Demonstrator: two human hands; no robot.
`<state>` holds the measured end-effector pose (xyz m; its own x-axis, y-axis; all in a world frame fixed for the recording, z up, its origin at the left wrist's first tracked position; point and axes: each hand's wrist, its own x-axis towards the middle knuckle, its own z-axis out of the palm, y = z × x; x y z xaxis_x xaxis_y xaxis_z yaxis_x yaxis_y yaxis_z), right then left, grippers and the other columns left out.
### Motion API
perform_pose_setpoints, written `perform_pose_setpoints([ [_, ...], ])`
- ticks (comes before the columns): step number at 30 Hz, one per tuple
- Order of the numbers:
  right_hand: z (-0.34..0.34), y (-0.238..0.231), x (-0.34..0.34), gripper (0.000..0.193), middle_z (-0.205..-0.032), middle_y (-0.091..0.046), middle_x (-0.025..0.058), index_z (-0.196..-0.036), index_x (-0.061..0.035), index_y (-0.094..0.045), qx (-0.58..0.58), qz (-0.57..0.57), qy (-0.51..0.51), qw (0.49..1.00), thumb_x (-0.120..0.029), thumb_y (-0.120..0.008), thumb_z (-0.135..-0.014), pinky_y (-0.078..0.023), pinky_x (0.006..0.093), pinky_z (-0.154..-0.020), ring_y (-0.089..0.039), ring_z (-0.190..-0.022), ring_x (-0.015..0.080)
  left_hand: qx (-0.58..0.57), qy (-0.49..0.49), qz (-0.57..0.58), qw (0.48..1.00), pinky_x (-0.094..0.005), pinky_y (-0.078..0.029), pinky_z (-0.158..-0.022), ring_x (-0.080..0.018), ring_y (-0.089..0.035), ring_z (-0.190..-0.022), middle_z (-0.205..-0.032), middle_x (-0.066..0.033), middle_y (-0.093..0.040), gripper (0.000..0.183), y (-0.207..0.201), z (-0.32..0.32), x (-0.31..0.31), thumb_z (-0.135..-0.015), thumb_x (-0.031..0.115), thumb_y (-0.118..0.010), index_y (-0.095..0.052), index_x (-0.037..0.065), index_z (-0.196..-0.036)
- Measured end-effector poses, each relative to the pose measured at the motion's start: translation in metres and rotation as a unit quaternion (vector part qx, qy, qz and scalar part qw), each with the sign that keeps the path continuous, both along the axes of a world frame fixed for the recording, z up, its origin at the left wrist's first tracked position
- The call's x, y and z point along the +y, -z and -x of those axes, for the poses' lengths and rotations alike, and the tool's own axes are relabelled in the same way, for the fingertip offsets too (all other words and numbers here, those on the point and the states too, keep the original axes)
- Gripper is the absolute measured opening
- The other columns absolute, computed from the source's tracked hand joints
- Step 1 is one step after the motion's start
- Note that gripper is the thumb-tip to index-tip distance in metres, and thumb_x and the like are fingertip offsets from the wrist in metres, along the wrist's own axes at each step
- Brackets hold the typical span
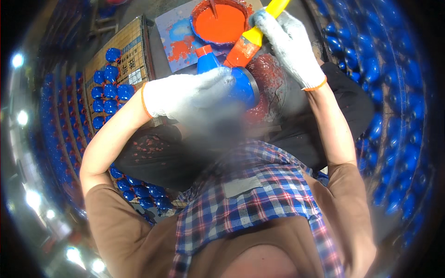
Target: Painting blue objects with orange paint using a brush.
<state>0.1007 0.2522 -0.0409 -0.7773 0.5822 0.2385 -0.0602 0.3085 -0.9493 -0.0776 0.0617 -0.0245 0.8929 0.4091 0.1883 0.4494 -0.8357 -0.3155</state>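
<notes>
My left hand point(204, 90), in a white glove with an orange cuff, is closed around a blue metal fitting point(245, 88). The fitting has a threaded end at its right and a red-painted end at its upper left. In my gloved right hand point(285, 39) is a paintbrush point(243, 48) with a yellow handle, its bristles loaded with red-orange paint. The bristle tip meets or nearly meets the top of the fitting. Just beyond stands a bucket point(192, 30) of red-orange paint with a stick in it. A blurred patch hides the underside of my left hand.
The bucket rests on a paint-splattered board point(169, 34). Rows of blue fittings with red ends point(110, 90) stand on cardboard point(134, 44) at the left. More blue pieces point(371, 69) fill the right side. A red-smeared lump point(266, 76) lies between my knees.
</notes>
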Motion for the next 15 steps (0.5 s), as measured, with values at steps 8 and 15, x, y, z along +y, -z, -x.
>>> perform_pose_setpoints([
  [8,-0.046,-0.015,-0.02,0.027,-0.103,-0.067,0.0157,-0.115,0.0013,-0.062,0.069,-0.354,0.091,0.928,-0.007,-0.066,-0.09,-0.053,0.0363,-0.074,-0.066,-0.088,0.0274,-0.274,-0.269,0.095,0.918,-0.0531,-0.054,-0.088,-0.0412,-0.059,-0.107,-0.122,-0.014,-0.057,0.053,0.015,-0.024,-0.022,-0.059,0.014,-0.091,-0.07,0.017,-0.109],
  [15,-0.063,0.006,-0.045,0.015,-0.098,-0.067,0.0132,-0.103,-0.0031,-0.067,0.179,-0.195,0.07,0.962,-0.004,-0.067,-0.088,-0.054,0.0365,-0.074,-0.066,-0.083,0.0304,-0.519,-0.507,-0.017,0.688,-0.0394,-0.053,-0.083,-0.0254,-0.064,-0.097,-0.109,-0.0133,-0.062,0.068,0.024,-0.093,-0.018,-0.07,0.01,-0.085,-0.048,0.002,-0.126],
])
